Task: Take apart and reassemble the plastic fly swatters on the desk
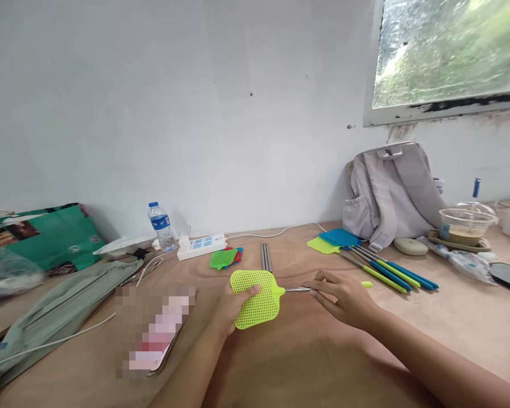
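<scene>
Yellow-green fly swatter, seen from the head camera, sits just below the middle of the frame, its perforated head to the left and its thin metal rod running right. The left hand grips the head at its left edge: the thumb lies flat across the mesh, while the other fingers are hidden behind it, so I cannot tell how they are set. The right hand pinches the rod between thumb and fingertips, its fingers close together and pointing left; the end of a yellow-green handle shows beyond the knuckles.

Just behind the swatter's head, near the frame's centre, lie some bare metal rods. Left of them is a small overlapping stack of loose mesh heads, green on top with blue and red beneath. Right of centre, a pile of swatters with blue and yellow-green heads and handles fans out on the wooden table. Farther back stand a white power strip, a water bottle at centre left and a grey backpack leaning on the wall at right.
</scene>
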Motion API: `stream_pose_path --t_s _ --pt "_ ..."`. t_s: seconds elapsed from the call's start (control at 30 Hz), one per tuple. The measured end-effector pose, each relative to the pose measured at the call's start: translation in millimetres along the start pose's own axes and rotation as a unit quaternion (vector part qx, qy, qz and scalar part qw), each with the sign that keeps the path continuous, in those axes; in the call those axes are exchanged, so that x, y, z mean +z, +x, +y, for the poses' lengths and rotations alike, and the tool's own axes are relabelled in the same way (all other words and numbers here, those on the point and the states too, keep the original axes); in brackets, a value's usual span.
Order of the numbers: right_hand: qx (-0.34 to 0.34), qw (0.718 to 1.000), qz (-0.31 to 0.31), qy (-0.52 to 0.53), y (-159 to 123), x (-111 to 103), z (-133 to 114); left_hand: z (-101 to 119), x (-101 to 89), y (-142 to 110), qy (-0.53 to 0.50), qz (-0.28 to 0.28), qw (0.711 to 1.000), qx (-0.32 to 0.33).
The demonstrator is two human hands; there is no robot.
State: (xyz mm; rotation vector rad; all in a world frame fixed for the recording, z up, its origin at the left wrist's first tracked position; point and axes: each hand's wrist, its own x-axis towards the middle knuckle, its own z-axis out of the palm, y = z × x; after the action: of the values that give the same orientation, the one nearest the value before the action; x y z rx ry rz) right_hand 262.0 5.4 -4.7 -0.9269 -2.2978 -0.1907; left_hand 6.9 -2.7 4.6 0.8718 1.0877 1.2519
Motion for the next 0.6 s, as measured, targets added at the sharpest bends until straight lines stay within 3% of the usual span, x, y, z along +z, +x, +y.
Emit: stream_pose_path --t_s 0.27,0.6 --pt "0.002 1.0 -0.026 -0.012 -1 0 -8 2 2.8 -8 0.026 -0.04 0.998 -0.03" --pt "0.025 0.999 -0.028 0.023 -3 5 -20 0 1.6 -10 0.073 -0.046 0.996 -0.018"
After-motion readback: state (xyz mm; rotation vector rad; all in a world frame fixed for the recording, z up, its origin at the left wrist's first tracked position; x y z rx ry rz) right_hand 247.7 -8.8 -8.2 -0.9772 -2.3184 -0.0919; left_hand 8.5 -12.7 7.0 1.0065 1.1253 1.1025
